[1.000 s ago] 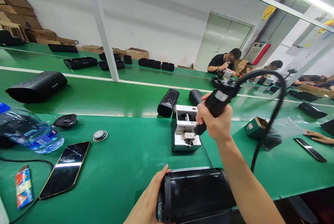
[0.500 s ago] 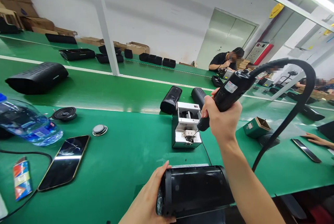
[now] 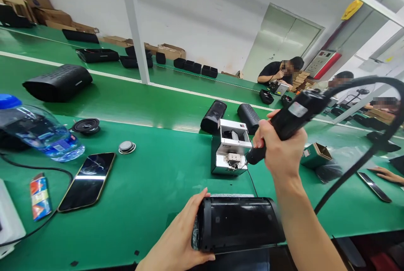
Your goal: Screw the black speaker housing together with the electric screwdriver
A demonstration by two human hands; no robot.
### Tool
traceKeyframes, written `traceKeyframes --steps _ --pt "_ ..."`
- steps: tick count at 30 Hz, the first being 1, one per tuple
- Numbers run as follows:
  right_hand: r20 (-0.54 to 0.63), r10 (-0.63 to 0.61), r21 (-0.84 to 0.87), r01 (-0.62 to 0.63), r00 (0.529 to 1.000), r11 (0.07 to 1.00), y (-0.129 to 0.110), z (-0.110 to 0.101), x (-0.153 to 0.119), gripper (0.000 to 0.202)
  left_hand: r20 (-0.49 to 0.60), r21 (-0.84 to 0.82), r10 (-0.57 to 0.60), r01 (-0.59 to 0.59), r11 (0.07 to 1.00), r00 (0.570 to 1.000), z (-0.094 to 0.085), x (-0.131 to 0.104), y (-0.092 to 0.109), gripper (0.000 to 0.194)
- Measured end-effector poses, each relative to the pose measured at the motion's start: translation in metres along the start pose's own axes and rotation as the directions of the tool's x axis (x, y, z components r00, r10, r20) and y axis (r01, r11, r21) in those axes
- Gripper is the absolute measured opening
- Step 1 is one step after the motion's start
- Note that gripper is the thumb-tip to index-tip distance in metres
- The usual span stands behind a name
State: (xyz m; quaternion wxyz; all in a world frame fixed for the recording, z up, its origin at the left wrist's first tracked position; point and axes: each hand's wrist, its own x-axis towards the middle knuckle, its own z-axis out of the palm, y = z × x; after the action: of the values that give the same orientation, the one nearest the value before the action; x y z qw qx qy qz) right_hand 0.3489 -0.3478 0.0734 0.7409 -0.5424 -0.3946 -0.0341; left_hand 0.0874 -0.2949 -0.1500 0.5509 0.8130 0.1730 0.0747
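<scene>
Green matting covers the long surface [image 3: 151, 187] in the head view, with a white wall and other seated people far behind. Left hand [image 3: 178, 241] is curled against the end of a black speaker [image 3: 240, 224] lying at the near edge, its long axis running left to right. Right hand [image 3: 282, 151] is closed around a black electric screwdriver [image 3: 288, 121], which slants down and to the left; its tip sits at the front of a small white screw feeder [image 3: 230, 147], just beyond the speaker. So the speaker lies below and nearer than the tool tip, and the left hand is the one on it. Whether a screw is on the tip is too small to tell. The driver's cable [image 3: 362, 161] loops out of frame. The speaker's near side is cut off, and the left fingers behind it are hidden
</scene>
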Motion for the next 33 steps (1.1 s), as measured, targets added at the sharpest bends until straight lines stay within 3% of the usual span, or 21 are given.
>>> traceKeyframes --steps 4,8,12,20,26,33 --pt "0.026 0.029 0.113 -0.032 0.999 0.993 -0.027 -0.002 -0.014 0.021 0.003 0.004 0.016 -0.016 1.0 1.0 0.0 0.001 0.0 0.145" --pt "0.081 0.039 0.216 -0.056 0.996 0.975 -0.055 0.01 -0.03 0.018 0.007 0.02 0.013 -0.013 1.0 1.0 0.001 0.003 0.001 0.146" --pt "0.166 0.041 0.27 -0.085 0.985 0.959 -0.064 0.023 -0.043 0.017 0.019 0.046 -0.002 0.001 0.999 1.0 0.001 0.005 0.005 0.146" --pt "0.226 0.051 0.196 -0.097 0.973 0.976 -0.057 0.035 -0.058 0.016 -0.009 0.017 0.064 -0.064 0.998 0.998 0.003 0.007 -0.003 0.15" --pt "0.296 0.146 0.096 -0.181 0.944 0.979 -0.03 0.041 -0.082 0.015 -0.023 0.004 0.196 -0.196 0.981 0.98 0.01 0.017 -0.009 0.152" --pt "0.424 0.047 0.182 -0.137 0.905 0.974 -0.007 0.036 -0.076 0.017 -0.032 0.041 0.207 -0.206 0.978 0.978 0.022 0.029 -0.025 0.159"
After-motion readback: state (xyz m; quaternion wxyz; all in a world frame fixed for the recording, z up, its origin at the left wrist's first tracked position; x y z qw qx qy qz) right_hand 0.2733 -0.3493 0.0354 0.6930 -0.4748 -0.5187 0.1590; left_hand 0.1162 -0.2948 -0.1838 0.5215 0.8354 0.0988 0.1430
